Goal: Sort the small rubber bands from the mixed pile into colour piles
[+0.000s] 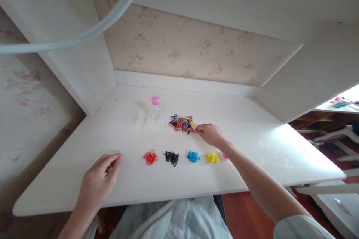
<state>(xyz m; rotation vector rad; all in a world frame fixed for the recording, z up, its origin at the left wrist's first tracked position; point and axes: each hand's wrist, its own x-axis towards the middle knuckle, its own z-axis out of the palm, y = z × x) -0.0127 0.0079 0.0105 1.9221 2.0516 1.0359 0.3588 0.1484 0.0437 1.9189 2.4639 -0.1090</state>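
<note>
My right hand (210, 133) has its fingertips pinched at the right edge of a mixed pile of small coloured bands (181, 123); what lies between them is too small to make out. Nearer to me is a row of sorted piles: red bands (150, 157), black bands (171, 158), blue bands (193, 156) and yellow bands (212, 157). A pink pile (225, 155) is partly covered by my right forearm. Left of the row, my left hand (102, 175) rests on the table with curled fingers, thumb and forefinger together; anything inside is hidden.
A clear bottle with a pink cap (156, 101) stands behind the mixed pile, to its left. The white table (134, 183) has side panels and a back wall. A pale cable (112, 18) crosses the upper left.
</note>
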